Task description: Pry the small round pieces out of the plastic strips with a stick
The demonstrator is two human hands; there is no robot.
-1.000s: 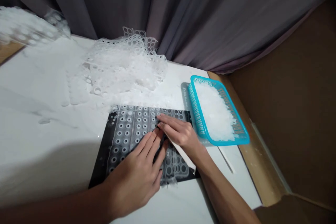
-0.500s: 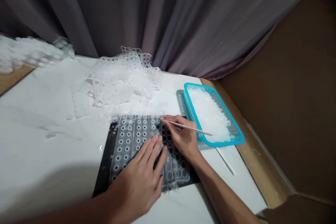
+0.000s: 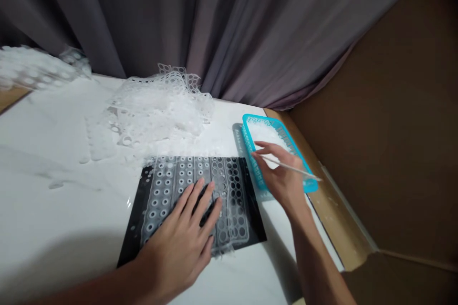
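My left hand (image 3: 186,231) lies flat with its fingers spread over clear plastic sheets (image 3: 157,200) with rows of round holes and rings. These sheets rest on a black mat (image 3: 255,214). In my right hand (image 3: 281,176) is a thin pale stick (image 3: 289,167), pinched between thumb and fingers. That hand hovers over the near left side of a turquoise basket (image 3: 245,124), hiding part of it. Inside the basket are small white pieces (image 3: 263,132), too small to tell apart. Whether a piece clings to the stick's tip I cannot tell.
Behind the mat lies a heap of white perforated sheets (image 3: 161,105). More white sheets (image 3: 36,66) are piled at the far left. A grey curtain (image 3: 161,19) hangs along the back, and a brown panel (image 3: 393,128) stands on the right. Loose clear bits (image 3: 56,184) lie on the white table (image 3: 71,219).
My right hand has lifted off the sheets and moved right to the basket, still holding the stick. My left hand stays on the sheets. The whole view has shifted slightly.
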